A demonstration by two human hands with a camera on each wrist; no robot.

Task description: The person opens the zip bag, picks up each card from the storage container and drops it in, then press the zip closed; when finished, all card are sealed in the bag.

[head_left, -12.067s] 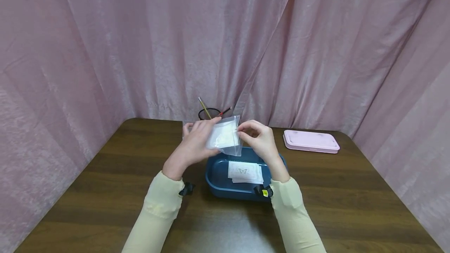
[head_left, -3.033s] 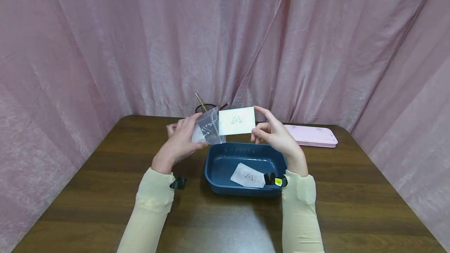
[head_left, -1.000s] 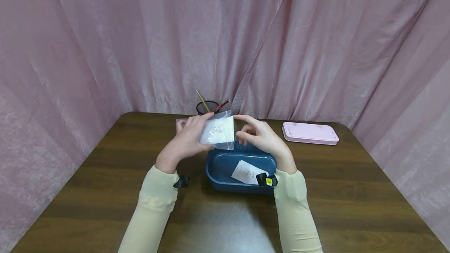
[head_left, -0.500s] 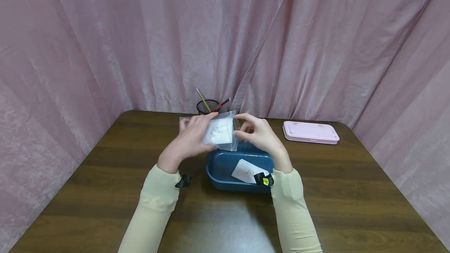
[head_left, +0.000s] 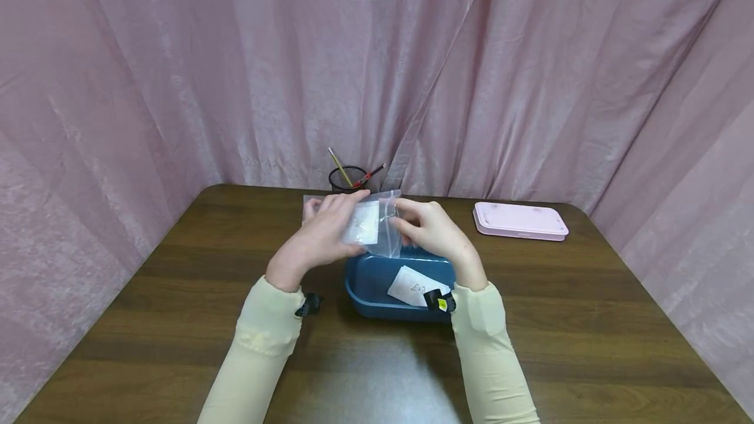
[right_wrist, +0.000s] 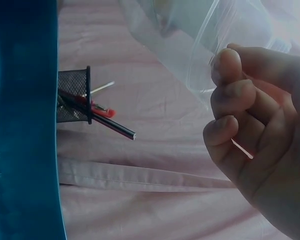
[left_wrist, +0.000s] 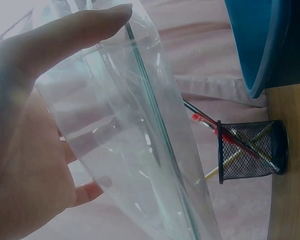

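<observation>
Hands, left [head_left: 321, 241] and right [head_left: 430, 233], gripped the bag [head_left: 377, 228], one card inside; another card [head_left: 412, 285] lay in the tray [head_left: 365, 290].

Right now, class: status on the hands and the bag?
Left hand and right hand grip clear bag, card inside. Held above blue tray. Nothing blocking.

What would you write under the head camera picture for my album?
Both hands, left hand and right hand, hold a clear plastic zip bag above a dark blue plastic tray.
</observation>
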